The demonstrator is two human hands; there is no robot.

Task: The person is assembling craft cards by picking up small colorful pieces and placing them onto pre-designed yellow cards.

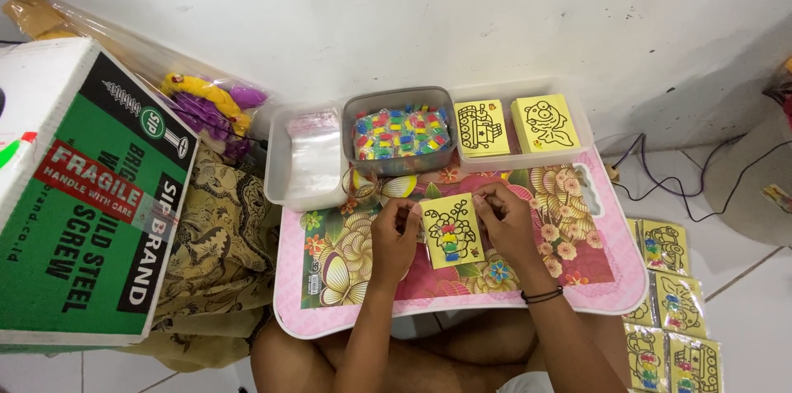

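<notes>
My left hand [393, 238] and my right hand [505, 220] hold a small yellow card [450, 230] between them, each gripping one side edge. The card carries a black line drawing with small coloured packets lying on it. It hovers just above a pink lap table [462, 298] with a flower pattern. A black band circles my right wrist.
Behind the table stand a tray of clear plastic bags [304, 155], a grey tub of small coloured packets [401, 133] and a tray holding two stacks of yellow cards [513, 125]. Finished bagged cards [672, 302] lie on the floor at right. A large green cardboard box [87, 195] sits left.
</notes>
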